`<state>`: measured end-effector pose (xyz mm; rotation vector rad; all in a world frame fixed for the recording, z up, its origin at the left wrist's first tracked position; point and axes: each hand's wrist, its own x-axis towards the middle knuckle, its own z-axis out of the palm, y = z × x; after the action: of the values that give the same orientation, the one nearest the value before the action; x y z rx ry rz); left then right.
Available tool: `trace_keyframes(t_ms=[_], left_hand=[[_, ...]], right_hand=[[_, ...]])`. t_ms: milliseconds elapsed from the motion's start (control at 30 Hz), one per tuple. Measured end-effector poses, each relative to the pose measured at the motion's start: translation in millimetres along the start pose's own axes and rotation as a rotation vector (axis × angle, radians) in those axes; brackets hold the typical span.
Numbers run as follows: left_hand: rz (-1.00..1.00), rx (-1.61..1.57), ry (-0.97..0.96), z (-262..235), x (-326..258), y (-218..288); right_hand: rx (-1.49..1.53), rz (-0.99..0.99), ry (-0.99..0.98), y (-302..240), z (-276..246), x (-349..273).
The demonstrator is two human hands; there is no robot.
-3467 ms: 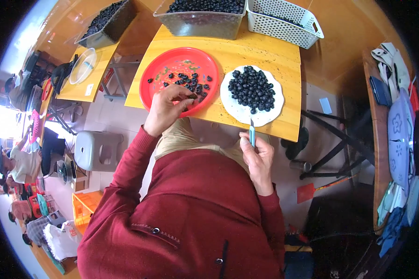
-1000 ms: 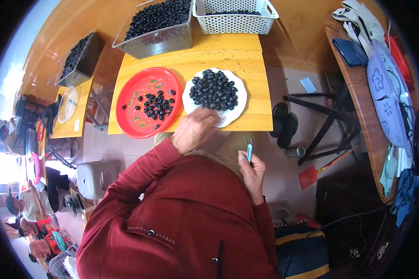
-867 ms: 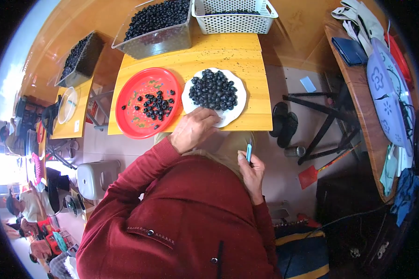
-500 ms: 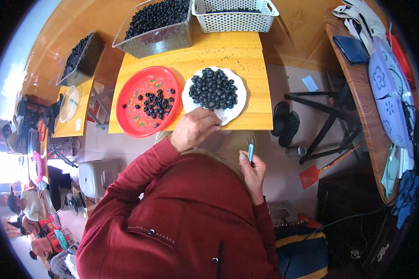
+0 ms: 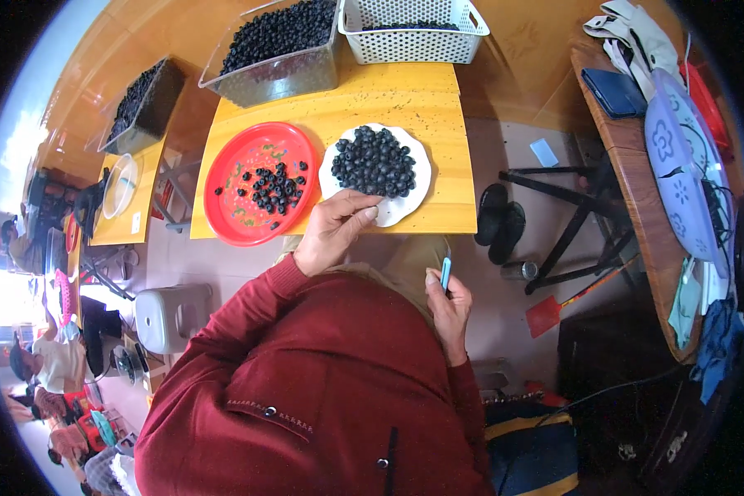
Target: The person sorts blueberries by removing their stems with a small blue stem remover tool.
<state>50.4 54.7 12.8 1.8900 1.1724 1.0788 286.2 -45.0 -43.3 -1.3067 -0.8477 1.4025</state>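
Note:
A white scalloped plate (image 5: 420, 178) near the table's front edge bears a heap of small, round, black berry-like fruits (image 5: 374, 161). Over the plate's near rim, my left hand (image 5: 336, 231) is closed in a pinch, thumb against fingers; whatever lies between the fingertips is too small to make out. Below the table edge, in front of my body, my right hand (image 5: 449, 310) grips a small tool with a light-blue handle (image 5: 445, 273) and a thin metal tip pointing up. On a red plate (image 5: 231, 219) left of the white one lie several dark fruits (image 5: 278, 190), some with holes showing.
At the table's back stand a clear bin (image 5: 289, 81) and a white perforated basket (image 5: 413, 45), both holding dark fruits. Another bin (image 5: 145, 107) is on the left table. A brown table (image 5: 612, 136) curves along the right; black slippers (image 5: 501, 219) and a stool (image 5: 172, 318) are on the floor.
My left hand has shifted slightly left, and its thumb now shows against the fingers at the plate's rim. The right hand keeps the blue tool at the same spot. The view has shifted slightly.

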Motion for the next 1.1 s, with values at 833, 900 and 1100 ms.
trace_keyframes(t_ms=[833, 900, 1100], left_hand=[[-0.354, -0.935, 0.095, -9.7, -6.8, 1.0], [-0.314, -0.935, 0.104, -13.4, -7.1, 2.6], [-0.203, -0.66, 0.125, -22.6, -15.3, 9.0]], right_hand=[[-0.133, -0.195, 0.007, -29.9, 28.2, 9.8], [-0.151, -0.235, -0.005, -35.6, 34.2, 14.8], [-0.252, -0.294, -0.1, -78.2, 70.7, 21.4]])
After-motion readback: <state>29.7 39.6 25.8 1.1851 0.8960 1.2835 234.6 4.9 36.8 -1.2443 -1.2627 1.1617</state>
